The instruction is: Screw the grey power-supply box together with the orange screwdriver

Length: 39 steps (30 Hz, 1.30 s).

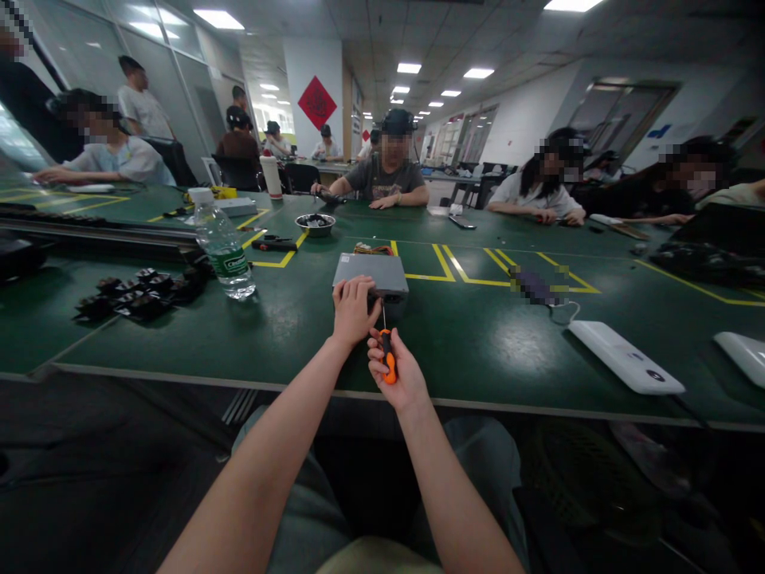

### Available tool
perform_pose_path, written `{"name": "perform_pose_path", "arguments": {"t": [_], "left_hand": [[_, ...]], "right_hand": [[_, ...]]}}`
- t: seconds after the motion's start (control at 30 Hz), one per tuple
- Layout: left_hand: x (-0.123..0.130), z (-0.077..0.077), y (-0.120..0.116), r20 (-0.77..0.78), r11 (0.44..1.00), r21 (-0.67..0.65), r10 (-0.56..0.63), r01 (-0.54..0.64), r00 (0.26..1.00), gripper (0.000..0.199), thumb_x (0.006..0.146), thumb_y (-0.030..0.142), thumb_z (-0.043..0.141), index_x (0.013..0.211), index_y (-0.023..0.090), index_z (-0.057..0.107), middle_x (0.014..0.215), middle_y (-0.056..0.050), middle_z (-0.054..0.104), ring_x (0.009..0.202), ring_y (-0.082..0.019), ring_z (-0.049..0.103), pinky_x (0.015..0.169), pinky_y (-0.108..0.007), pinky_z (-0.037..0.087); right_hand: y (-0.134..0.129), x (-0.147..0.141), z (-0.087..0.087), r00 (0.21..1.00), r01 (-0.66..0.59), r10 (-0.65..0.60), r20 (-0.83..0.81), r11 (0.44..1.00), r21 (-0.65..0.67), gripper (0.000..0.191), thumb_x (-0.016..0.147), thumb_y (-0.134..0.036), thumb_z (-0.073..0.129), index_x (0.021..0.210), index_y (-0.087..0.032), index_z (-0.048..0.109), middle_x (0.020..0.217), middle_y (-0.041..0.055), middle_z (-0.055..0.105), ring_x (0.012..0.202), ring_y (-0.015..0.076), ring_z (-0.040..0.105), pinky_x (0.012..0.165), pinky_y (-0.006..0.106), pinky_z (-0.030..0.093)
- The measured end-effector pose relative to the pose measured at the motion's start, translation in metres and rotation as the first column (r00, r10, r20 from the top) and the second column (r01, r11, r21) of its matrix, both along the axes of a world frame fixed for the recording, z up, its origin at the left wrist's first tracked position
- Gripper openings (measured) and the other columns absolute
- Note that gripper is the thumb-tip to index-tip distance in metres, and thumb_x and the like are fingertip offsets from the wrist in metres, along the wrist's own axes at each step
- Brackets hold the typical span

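Note:
A grey metal computer power supply (376,273) lies on the green table before me, its coloured wires (374,249) coming out at the far side. My left hand (354,307) grips its near left part, fingers bent over the top. In my right hand (399,371) is a screwdriver (388,357) with an orange and black handle. Its thin shaft points away from me, and the tip meets the near face of the power supply beside my left fingers. Whether the tip sits in a screw is too small to tell.
Left of my hands stand a water bottle (224,247) and a pile of black parts (143,293). Farther back are a metal bowl (315,226) and a dark tool (275,243). A white power bank (625,356) lies right. People sit around the table.

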<state>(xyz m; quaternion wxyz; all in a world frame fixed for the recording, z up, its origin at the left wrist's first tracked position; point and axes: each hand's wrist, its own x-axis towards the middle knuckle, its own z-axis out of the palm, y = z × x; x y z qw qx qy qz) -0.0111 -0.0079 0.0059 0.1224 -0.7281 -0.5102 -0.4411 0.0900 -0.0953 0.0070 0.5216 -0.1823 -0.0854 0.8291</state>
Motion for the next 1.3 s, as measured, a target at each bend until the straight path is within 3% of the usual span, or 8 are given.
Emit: {"name": "perform_pose_path", "arguments": {"t": [0.17, 0.3, 0.4, 0.63, 0.93, 1.1, 1.3], "left_hand": [[0.0004, 0.0010, -0.0011, -0.002, 1.000, -0.006, 0.009, -0.009, 1.000, 0.025, 0.081, 0.027, 0.050, 0.106, 0.022, 0.048, 0.119, -0.007, 0.056, 0.117, -0.022, 0.045, 0.105, -0.041, 0.020], [0.0000, -0.0003, 0.0010, -0.003, 1.000, -0.007, 0.007, -0.007, 1.000, 0.026, 0.081, 0.026, 0.051, 0.106, 0.021, 0.048, 0.119, -0.006, 0.056, 0.117, -0.022, 0.045, 0.105, -0.041, 0.020], [-0.0006, -0.0008, 0.0015, -0.009, 1.000, -0.007, 0.006, -0.006, 1.000, 0.027, 0.081, 0.026, 0.051, 0.107, 0.021, 0.048, 0.119, -0.006, 0.056, 0.118, -0.021, 0.045, 0.105, -0.040, 0.020], [0.0002, -0.0007, 0.0003, 0.003, 1.000, 0.012, 0.006, -0.006, 1.000, 0.026, 0.080, 0.026, 0.050, 0.106, 0.022, 0.048, 0.118, -0.006, 0.057, 0.117, -0.021, 0.046, 0.105, -0.041, 0.021], [-0.0005, -0.0006, 0.0011, -0.004, 1.000, 0.001, 0.000, 0.000, 1.000, 0.026, 0.080, 0.026, 0.051, 0.105, 0.022, 0.048, 0.118, -0.006, 0.057, 0.117, -0.021, 0.045, 0.105, -0.041, 0.020], [0.0000, 0.0003, -0.0003, 0.002, 1.000, -0.003, 0.005, -0.005, 1.000, 0.026, 0.081, 0.027, 0.051, 0.106, 0.021, 0.048, 0.118, -0.007, 0.057, 0.117, -0.021, 0.046, 0.105, -0.041, 0.021], [-0.0006, -0.0012, 0.0016, -0.003, 1.000, 0.012, -0.001, 0.001, 1.000, 0.026, 0.081, 0.026, 0.051, 0.105, 0.022, 0.048, 0.118, -0.006, 0.057, 0.117, -0.020, 0.046, 0.105, -0.040, 0.021]], "right_hand": [[0.0002, -0.0018, -0.0007, 0.999, 0.042, -0.042, 0.032, 0.999, -0.008, 0.030, 0.093, -0.021, 0.036, 0.072, -0.011, 0.055, 0.065, 0.0019, 0.054, 0.046, 0.0026, 0.044, 0.034, 0.008, 0.034], [0.0000, -0.0007, 0.0002, 1.000, -0.023, 0.023, 0.011, 1.000, 0.004, 0.038, 0.095, -0.030, 0.029, 0.084, -0.008, 0.058, 0.066, 0.0024, 0.054, 0.047, 0.0029, 0.045, 0.038, 0.010, 0.039], [0.0005, -0.0001, -0.0003, 0.999, -0.035, 0.035, 0.006, 0.999, 0.020, 0.037, 0.095, -0.030, 0.026, 0.092, -0.010, 0.057, 0.066, 0.0017, 0.053, 0.046, 0.0030, 0.044, 0.034, 0.009, 0.035], [0.0008, -0.0007, -0.0026, 0.999, 0.031, -0.031, -0.008, 0.999, -0.016, 0.027, 0.093, -0.021, 0.033, 0.075, -0.014, 0.052, 0.067, 0.0009, 0.053, 0.044, 0.0017, 0.041, 0.031, 0.007, 0.031], [-0.0001, 0.0004, -0.0025, 1.000, 0.009, -0.009, -0.019, 1.000, 0.021, 0.034, 0.095, -0.028, 0.028, 0.091, -0.009, 0.056, 0.066, 0.0017, 0.052, 0.044, 0.0019, 0.042, 0.032, 0.007, 0.033], [0.0002, -0.0024, -0.0027, 0.993, 0.103, -0.102, 0.055, 0.994, -0.018, 0.024, 0.091, -0.015, 0.038, 0.074, -0.011, 0.054, 0.068, 0.0031, 0.054, 0.046, 0.0016, 0.042, 0.031, 0.007, 0.031], [-0.0011, 0.0006, 0.0002, 1.000, 0.010, -0.011, -0.021, 0.999, -0.038, 0.032, 0.095, -0.025, 0.030, 0.082, -0.010, 0.055, 0.070, 0.0032, 0.054, 0.048, 0.0019, 0.045, 0.033, 0.008, 0.035]]}}
